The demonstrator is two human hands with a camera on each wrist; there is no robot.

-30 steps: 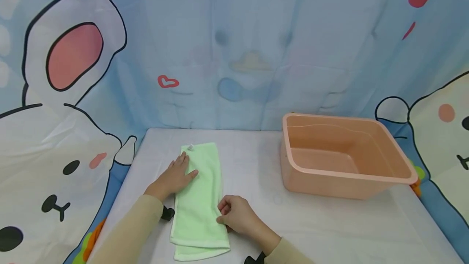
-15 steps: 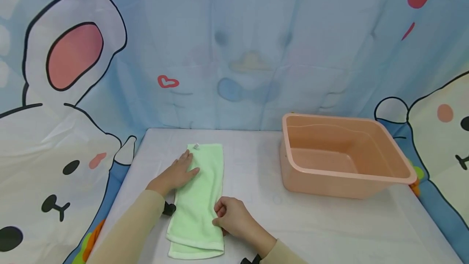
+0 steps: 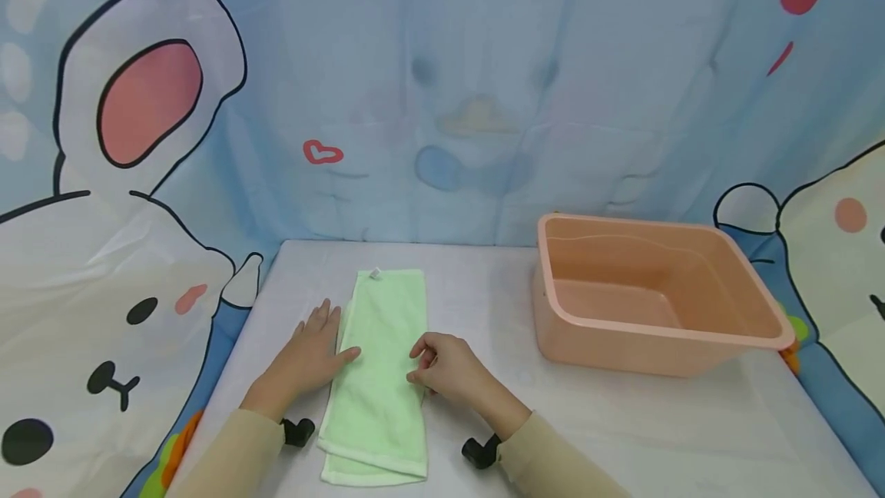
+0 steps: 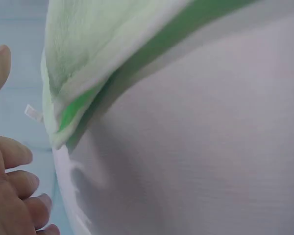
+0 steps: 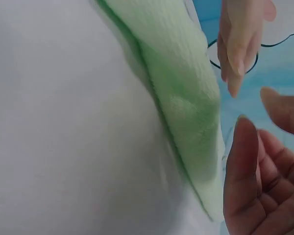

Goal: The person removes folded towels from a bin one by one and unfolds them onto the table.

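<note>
The near end of the folded green towel (image 3: pixel 379 375) runs almost to the bottom of the head view, and both wrist views show only slivers of it. It lies lengthwise on the white worktop (image 3: pixel 622 421), with the peach tub (image 3: pixel 657 290) at its 3 o'clock. The left hand (image 3: pixel 307 356) lies flat at its 9 o'clock, thumb touching the edge, grip relaxed and empty. The right hand (image 3: pixel 449 367) rests at the 3 o'clock edge, fingers curled; whether it pinches the cloth I cannot tell. Only the wrist views show the layered fold.

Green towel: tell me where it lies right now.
In the head view the green towel lies folded lengthwise on the table's left half, between the left hand and right hand, left of the pink basin.
</note>
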